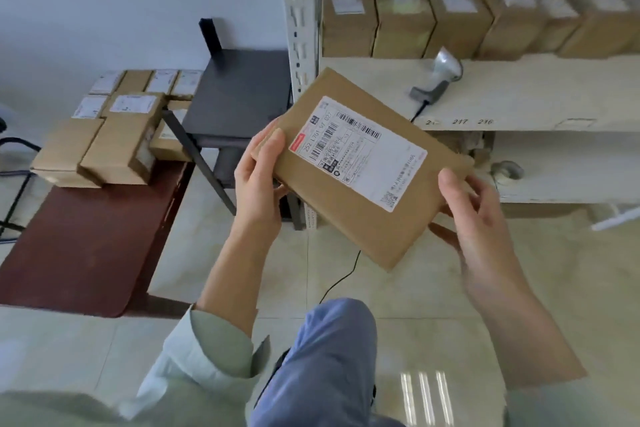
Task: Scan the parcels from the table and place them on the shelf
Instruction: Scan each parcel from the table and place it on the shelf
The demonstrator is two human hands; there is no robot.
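Parcel: flat brown cardboard box with white label (360, 166), centre frame, before the shelf (519, 94).
Hands: left hand (259, 180) and right hand (474, 215) grip opposite edges.
Handling: judged light, stiff; edges suit.

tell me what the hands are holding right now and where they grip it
Both hands hold one flat cardboard parcel, label up. The left hand grips its left short end, thumb on top; the right hand grips the lower right corner.

Blurred shelf boxes (568, 15), labels unreadable; rightmost cut off.
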